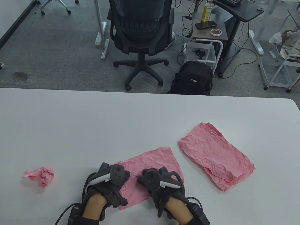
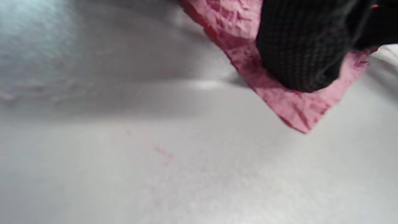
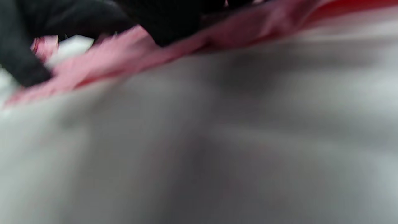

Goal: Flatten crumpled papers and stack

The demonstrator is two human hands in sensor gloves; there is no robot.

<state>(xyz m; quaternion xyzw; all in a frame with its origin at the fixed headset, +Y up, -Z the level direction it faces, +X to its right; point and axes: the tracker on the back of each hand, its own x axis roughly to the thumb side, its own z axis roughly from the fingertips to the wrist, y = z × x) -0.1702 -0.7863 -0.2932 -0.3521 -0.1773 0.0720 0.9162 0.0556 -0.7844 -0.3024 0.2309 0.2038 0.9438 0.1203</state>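
Observation:
A pink wrinkled sheet (image 1: 152, 164) lies spread on the white table (image 1: 93, 121) near the front edge. My left hand (image 1: 110, 185) rests on its left part and my right hand (image 1: 161, 187) on its right part; both press down on it. The left wrist view shows a gloved finger (image 2: 298, 46) pressing on the sheet (image 2: 292, 105) near a corner. The right wrist view, blurred, shows gloved fingers (image 3: 174, 21) on the sheet (image 3: 124, 59). A second flattened pink sheet (image 1: 215, 154) lies to the right. A crumpled pink ball (image 1: 41, 175) lies to the left.
Beyond the table's far edge stand an office chair (image 1: 140, 32), a black backpack (image 1: 192, 78) and a small cart (image 1: 206, 30) on the carpet.

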